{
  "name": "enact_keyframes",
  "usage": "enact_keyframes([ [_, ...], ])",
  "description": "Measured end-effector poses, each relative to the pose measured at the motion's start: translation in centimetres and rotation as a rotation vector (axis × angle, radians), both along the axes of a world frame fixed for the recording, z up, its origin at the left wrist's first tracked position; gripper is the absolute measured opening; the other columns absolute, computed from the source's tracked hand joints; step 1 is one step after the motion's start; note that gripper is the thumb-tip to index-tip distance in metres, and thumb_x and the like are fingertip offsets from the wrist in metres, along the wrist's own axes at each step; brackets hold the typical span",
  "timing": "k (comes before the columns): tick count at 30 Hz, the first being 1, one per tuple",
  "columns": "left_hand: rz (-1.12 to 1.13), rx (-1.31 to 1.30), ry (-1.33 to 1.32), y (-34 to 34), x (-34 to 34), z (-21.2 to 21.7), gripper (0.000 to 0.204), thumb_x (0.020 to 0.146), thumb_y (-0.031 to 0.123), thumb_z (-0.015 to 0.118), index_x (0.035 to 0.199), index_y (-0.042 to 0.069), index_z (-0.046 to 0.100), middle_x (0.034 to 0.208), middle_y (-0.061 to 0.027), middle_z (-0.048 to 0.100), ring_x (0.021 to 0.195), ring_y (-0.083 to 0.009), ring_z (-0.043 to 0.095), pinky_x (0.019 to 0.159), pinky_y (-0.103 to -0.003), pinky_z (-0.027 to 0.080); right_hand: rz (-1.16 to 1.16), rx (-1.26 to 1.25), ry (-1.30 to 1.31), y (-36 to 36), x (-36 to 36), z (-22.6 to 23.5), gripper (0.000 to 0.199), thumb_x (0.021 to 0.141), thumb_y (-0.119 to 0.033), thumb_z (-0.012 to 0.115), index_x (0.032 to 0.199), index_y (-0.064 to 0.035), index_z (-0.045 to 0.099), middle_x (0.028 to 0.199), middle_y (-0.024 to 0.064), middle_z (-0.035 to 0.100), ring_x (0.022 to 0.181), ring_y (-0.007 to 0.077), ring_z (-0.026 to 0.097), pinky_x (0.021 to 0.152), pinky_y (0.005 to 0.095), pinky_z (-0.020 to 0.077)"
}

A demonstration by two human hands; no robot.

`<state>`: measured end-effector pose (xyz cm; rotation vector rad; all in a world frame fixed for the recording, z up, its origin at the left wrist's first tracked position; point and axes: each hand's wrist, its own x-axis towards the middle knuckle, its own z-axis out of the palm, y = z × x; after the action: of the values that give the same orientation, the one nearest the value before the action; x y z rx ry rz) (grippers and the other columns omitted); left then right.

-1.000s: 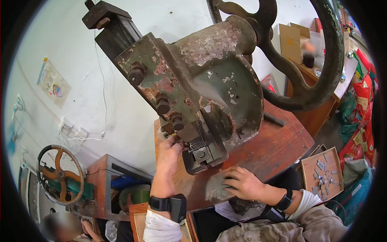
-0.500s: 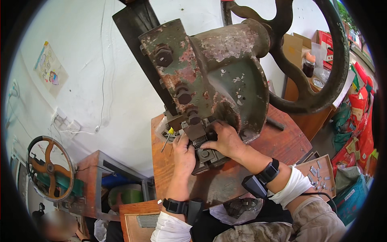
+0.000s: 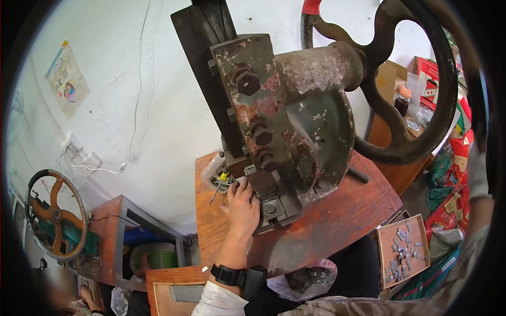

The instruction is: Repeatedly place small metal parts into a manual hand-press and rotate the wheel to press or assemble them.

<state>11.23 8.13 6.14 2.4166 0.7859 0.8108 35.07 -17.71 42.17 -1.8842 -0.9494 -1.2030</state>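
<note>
- Right in the middle of the frame stands the old hand press point(image 3: 250, 110), green paint flaking, its die point(image 3: 271, 206) set low toward the worktop point(image 3: 337, 210).
- The left grip point(image 3: 243, 209) is at the left side of the die, fingers bent close together and touching it; I cannot tell from here whether they pinch a small piece.
- The right forearm point(image 3: 478, 213) rises along the far right edge, but its grip is out of my sight, so I cannot tell what it holds.
- Just left of those fingers, a clear tub point(image 3: 210, 172) and a yellow-handled screwdriver point(image 3: 223, 176) sit near the worktop's left edge, leaving little room on that side.
- In front of the die there is more space, down to the front edge, where a plastic bag point(image 3: 279, 287) of metal pieces bulges.
- Lower right, past the worktop's edge, a wooden tray point(image 3: 387, 231) holds scattered metal pieces.
- Upper right, the handwheel point(image 3: 449, 100) overhangs the worktop's right edge, near the wall.
</note>
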Motion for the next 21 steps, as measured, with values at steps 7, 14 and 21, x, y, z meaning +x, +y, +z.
enact_keyframes([
  [7,0.066,-0.123,0.049,0.4,-1.7,1.0,0.038,0.084,0.018,0.050,0.122,0.015,0.055,0.139,-0.0024,0.043,0.131,-0.0390,0.028,0.092,-0.076,0.014,0.570,0.322,0.472,-3.3,-0.2,-12.1,0.043,0.087,-0.030,0.053,0.113,0.0042,0.057,0.104,0.0129,0.061,0.098,0.0164,0.058,0.085,0.0283,0.0438],
  [14,0.033,-0.132,0.079,0.9,-1.5,-0.3,0.036,0.085,0.017,0.048,0.120,0.011,0.056,0.137,-0.0027,0.044,0.127,-0.0315,0.034,0.091,-0.073,0.023,0.332,0.420,0.398,-2.5,-0.4,-28.8,0.042,0.082,-0.022,0.064,0.114,0.0024,0.053,0.102,0.0070,0.060,0.095,0.0144,0.055,0.083,0.0274,0.0431],
  [21,0.011,-0.228,-0.030,1.8,-1.1,-0.7,0.034,0.085,0.015,0.048,0.117,0.010,0.059,0.135,-0.0053,0.047,0.124,-0.0310,0.040,0.092,-0.071,0.023,0.430,0.371,0.475,-27.8,18.3,-25.4,0.033,0.077,-0.018,0.068,0.103,-0.0003,0.057,0.092,0.0052,0.060,0.082,0.0126,0.054,0.077,0.0254,0.0407],
])
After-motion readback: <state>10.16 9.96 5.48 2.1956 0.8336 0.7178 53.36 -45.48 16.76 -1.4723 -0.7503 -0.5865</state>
